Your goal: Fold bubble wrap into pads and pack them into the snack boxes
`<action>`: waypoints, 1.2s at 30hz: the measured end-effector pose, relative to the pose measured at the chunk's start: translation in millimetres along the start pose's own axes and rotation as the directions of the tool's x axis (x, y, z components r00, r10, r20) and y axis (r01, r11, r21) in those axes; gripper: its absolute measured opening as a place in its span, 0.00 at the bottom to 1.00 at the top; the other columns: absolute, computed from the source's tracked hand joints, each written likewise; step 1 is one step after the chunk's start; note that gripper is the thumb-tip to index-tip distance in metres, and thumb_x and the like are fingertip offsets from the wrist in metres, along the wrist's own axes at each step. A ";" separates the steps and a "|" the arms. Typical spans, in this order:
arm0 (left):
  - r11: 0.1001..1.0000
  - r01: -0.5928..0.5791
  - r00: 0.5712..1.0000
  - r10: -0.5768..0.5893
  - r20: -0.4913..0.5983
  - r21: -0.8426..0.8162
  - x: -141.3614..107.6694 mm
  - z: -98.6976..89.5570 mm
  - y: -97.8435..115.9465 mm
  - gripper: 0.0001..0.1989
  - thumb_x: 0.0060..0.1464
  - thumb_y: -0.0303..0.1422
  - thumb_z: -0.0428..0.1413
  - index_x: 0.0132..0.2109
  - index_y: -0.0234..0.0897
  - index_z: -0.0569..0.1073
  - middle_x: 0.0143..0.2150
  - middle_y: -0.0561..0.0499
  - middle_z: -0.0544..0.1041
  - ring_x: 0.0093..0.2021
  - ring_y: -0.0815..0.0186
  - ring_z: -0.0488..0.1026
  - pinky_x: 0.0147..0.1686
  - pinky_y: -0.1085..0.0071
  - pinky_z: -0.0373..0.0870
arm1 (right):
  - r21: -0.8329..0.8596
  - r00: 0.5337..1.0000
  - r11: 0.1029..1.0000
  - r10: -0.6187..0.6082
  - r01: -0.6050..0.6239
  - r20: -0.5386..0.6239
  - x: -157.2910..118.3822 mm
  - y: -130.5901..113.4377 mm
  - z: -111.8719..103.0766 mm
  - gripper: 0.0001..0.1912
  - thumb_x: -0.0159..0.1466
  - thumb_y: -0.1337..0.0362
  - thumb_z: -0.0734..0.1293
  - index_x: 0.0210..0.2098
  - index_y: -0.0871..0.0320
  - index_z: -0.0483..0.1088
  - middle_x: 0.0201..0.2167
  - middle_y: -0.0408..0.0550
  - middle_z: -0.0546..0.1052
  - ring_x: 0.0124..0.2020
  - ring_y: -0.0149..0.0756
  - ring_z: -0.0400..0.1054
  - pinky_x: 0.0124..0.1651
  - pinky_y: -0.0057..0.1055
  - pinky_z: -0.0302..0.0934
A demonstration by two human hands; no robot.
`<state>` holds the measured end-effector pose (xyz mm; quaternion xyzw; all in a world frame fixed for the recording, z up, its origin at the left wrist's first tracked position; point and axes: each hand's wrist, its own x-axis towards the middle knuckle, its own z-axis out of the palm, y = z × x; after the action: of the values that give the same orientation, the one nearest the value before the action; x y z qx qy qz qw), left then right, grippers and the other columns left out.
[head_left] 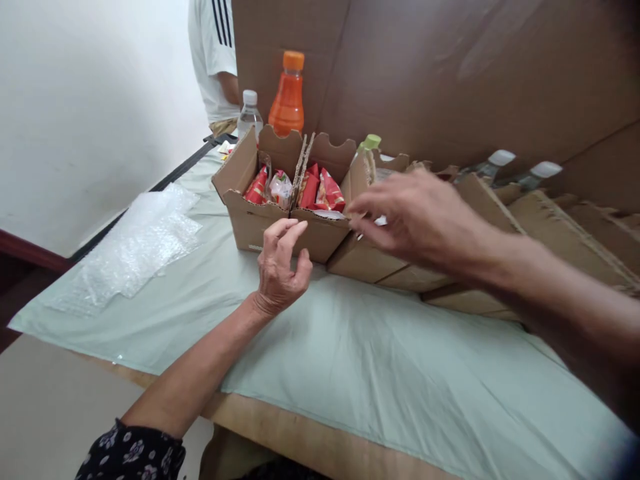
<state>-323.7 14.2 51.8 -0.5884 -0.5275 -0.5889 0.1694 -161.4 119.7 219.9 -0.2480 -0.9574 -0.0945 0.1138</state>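
Note:
My left hand (pixel 284 267) is in front of two open cardboard boxes, its fingers bent and apart with nothing between them. The left box (pixel 255 223) holds a red snack packet (pixel 257 187) and a white printed packet (pixel 281 189). In the box to its right (pixel 320 237) are red packets (pixel 330 191) with something white beneath them. My right hand (pixel 410 210), slightly blurred, hovers over the following box (pixel 363 257), thumb and fingers apart. Whether its fingertips touch the box edge I cannot tell. Part of that box's inside is hidden behind the hand.
More open boxes (pixel 555 230) continue rightward, with white-capped bottles (pixel 537 175) behind. An orange bottle (pixel 289 100) and a clear bottle (pixel 250 113) stand at the back. Bubble wrap (pixel 135 240) lies on the green cloth (pixel 320 340). Behind rises a large cardboard wall (pixel 425 73); a person's white sleeve (pixel 220 40) shows beyond.

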 end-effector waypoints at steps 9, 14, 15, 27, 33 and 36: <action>0.994 0.102 0.994 -0.103 0.039 0.035 -29.6 -47.3 56.0 0.14 0.63 0.25 0.54 0.55 0.37 0.74 0.54 0.42 0.77 0.52 0.60 0.77 0.47 0.62 0.80 | -0.212 0.999 0.977 0.032 -0.035 -0.018 -8.3 -48.0 42.8 0.15 0.69 0.74 0.60 0.50 0.67 0.76 0.45 0.64 0.82 0.51 0.52 0.67 0.52 0.46 0.54; 0.950 0.293 0.949 -0.302 0.086 0.105 -94.0 -85.3 84.6 0.11 0.64 0.25 0.54 0.50 0.38 0.77 0.51 0.44 0.79 0.45 0.62 0.79 0.45 0.64 0.79 | -0.147 0.994 0.986 0.087 -0.077 0.065 7.1 -50.3 44.9 0.20 0.70 0.76 0.58 0.43 0.62 0.82 0.39 0.59 0.83 0.47 0.48 0.67 0.55 0.49 0.52; 0.939 0.323 0.938 -0.334 0.095 0.116 -105.6 -91.5 88.1 0.11 0.64 0.25 0.54 0.50 0.39 0.77 0.52 0.45 0.79 0.43 0.63 0.79 0.44 0.65 0.79 | -0.138 0.995 0.987 0.086 -0.078 0.057 2.5 -53.0 43.8 0.19 0.70 0.76 0.58 0.42 0.61 0.82 0.39 0.58 0.83 0.47 0.47 0.67 0.55 0.49 0.52; 0.732 0.680 0.733 -0.680 0.024 -0.023 -135.5 -127.2 85.7 0.23 0.64 0.36 0.59 0.63 0.39 0.70 0.59 0.40 0.74 0.55 0.58 0.78 0.50 0.63 0.77 | 0.156 0.975 0.984 -0.050 0.085 -0.217 -212.9 -80.3 -6.0 0.14 0.71 0.71 0.63 0.38 0.50 0.79 0.44 0.42 0.84 0.55 0.43 0.73 0.69 0.48 0.52; 0.777 0.626 0.770 -0.602 0.213 -0.067 -137.6 -110.2 108.6 0.36 0.61 0.35 0.61 0.73 0.45 0.60 0.71 0.38 0.66 0.67 0.52 0.70 0.60 0.57 0.74 | 0.183 0.775 0.883 0.467 -0.432 -0.425 -304.1 -38.6 -4.6 0.26 0.69 0.66 0.69 0.65 0.39 0.71 0.69 0.52 0.70 0.65 0.56 0.70 0.67 0.58 0.64; 0.778 0.624 0.762 -0.582 0.284 -0.079 -140.9 -99.5 116.4 0.38 0.61 0.35 0.61 0.74 0.46 0.58 0.72 0.39 0.64 0.70 0.50 0.68 0.66 0.51 0.71 | 0.244 0.735 0.830 0.557 -0.501 -0.386 -341.2 -35.4 9.3 0.36 0.70 0.62 0.69 0.74 0.40 0.58 0.68 0.56 0.71 0.66 0.56 0.70 0.67 0.58 0.65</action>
<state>-244.2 -171.8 2.9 -0.4663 -0.6539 -0.5776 -0.1460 109.8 -63.2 116.3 -0.4747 -0.7993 -0.0525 0.3648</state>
